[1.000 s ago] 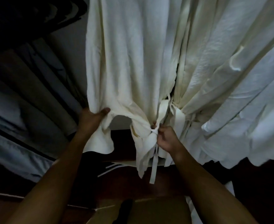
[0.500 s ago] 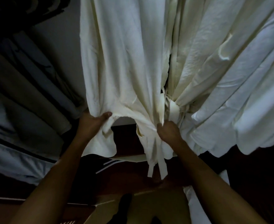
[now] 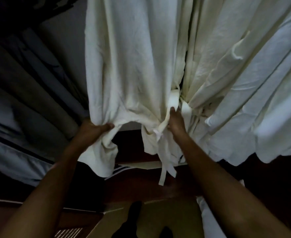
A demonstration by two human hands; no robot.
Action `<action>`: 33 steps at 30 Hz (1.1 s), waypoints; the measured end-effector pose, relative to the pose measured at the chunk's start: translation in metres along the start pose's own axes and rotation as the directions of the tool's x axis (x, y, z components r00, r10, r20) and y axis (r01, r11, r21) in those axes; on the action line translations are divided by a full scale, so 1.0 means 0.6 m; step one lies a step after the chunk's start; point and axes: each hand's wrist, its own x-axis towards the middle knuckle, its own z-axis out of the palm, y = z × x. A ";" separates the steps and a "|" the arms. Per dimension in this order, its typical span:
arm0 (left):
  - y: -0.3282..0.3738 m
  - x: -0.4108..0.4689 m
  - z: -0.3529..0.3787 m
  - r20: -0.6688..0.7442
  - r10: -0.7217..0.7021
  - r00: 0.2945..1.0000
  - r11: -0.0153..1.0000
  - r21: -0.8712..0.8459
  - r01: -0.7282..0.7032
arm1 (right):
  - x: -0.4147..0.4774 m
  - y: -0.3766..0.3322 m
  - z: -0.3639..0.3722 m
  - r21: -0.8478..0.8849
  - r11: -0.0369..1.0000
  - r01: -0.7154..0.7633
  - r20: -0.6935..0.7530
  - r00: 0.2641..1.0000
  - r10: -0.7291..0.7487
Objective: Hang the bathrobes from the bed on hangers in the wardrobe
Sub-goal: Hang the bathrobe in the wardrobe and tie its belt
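**Straightening a hung bathrobe in the wardrobe**

Left hand (image 3: pixel 93 130) is gripping the lower edge of the cream bathrobe (image 3: pixel 132 66), thumb on the front and fingers bunching the cloth, drawing it out to the left. Right hand (image 3: pixel 175 123) is pinching the belt (image 3: pixel 173 100) at the tied front. Its thumb is lying on the strip and its fingers are hidden behind the folds. The loose belt ends are dangling below the wrist.

The bathrobe is hanging full length from above; its hanger and the rail are out of view. Just to the right, other bathrobes (image 3: pixel 244 100) are hanging, their folds touching this one. Dark clothes (image 3: pixel 29 100) are hanging to the left, and the wardrobe floor (image 3: pixel 141 186) is lying below in shadow.

Judgement: this robe looks to be already on its hanger, and the step in hand is tidying, that is, spreading the skirt and settling the belt. The next move is likely calling for a letting go of both holds so the cloth drops straight, without tugging it off the hanger. Whether any bathrobe is waiting on the bed cannot be told.
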 end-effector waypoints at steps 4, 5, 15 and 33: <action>0.000 -0.019 0.016 0.049 0.002 0.999 1.000 -0.030 0.000 | -0.102 0.101 0.034 0.091 0.995 -0.047 -0.128 0.990 0.059; 0.000 -0.023 0.017 0.062 0.007 0.998 1.000 -0.029 -0.005 | -0.121 0.123 0.041 0.033 0.999 -0.019 -0.094 0.995 0.022; -0.001 -0.024 0.031 0.063 0.033 0.997 0.999 -0.020 -0.032 | -0.115 0.161 0.075 -0.017 0.998 -0.055 0.209 0.976 0.057; -0.008 0.008 0.024 0.052 0.015 0.999 0.999 -0.039 -0.013 | -0.111 0.170 0.117 0.243 0.907 -0.344 0.327 0.909 0.257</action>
